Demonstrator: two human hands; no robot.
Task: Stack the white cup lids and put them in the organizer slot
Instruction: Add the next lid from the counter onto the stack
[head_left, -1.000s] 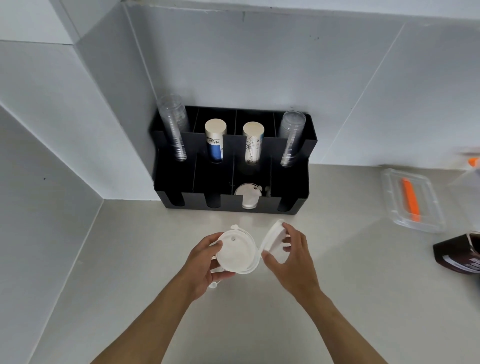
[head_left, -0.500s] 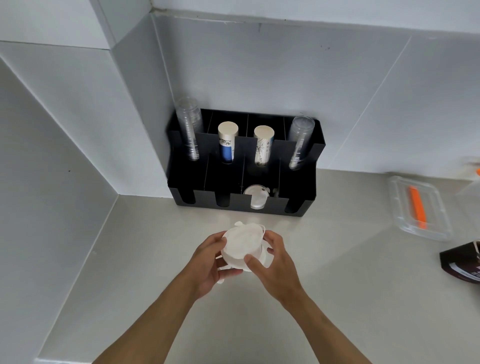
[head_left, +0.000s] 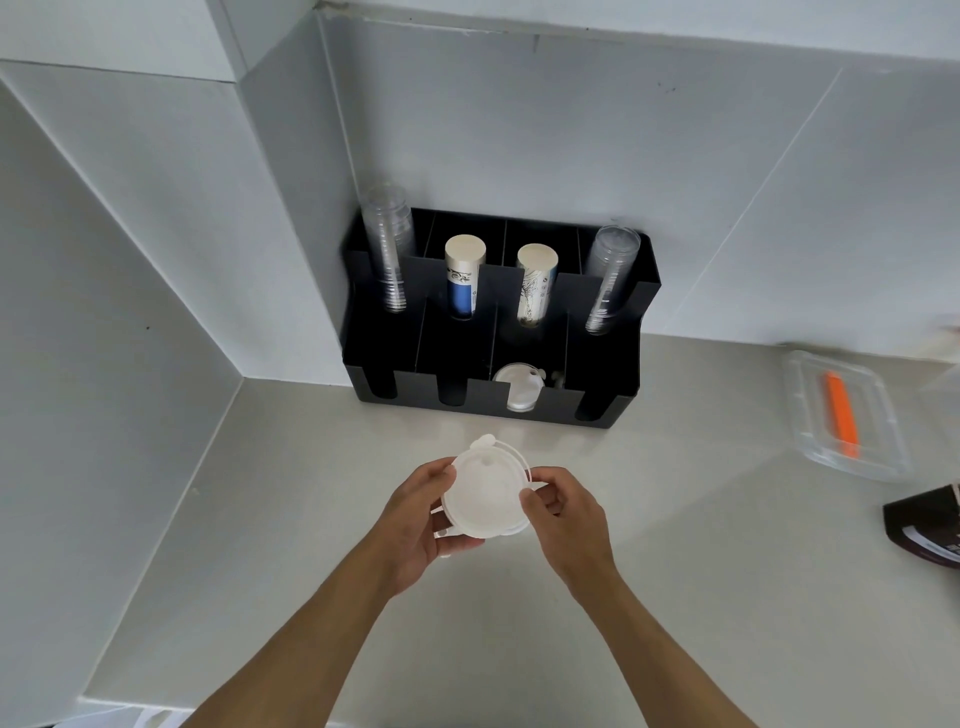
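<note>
Head cam has both the left hand (head_left: 415, 514) and right hand (head_left: 563, 512) pinching the white lids (head_left: 485, 493) stack, but rims look offset, so it could snag on the organizer (head_left: 623, 364) slot.

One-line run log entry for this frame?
phase: stacking | left hand: holds white cup lids | right hand: steadies them | black organizer: one lid in slot

Matt white plastic lids (head_left: 485, 493), a glossy black plastic organizer (head_left: 597, 410), a smooth matt counter (head_left: 675, 597).

Bright even light, wide-angle bending, blurred right edge
</note>
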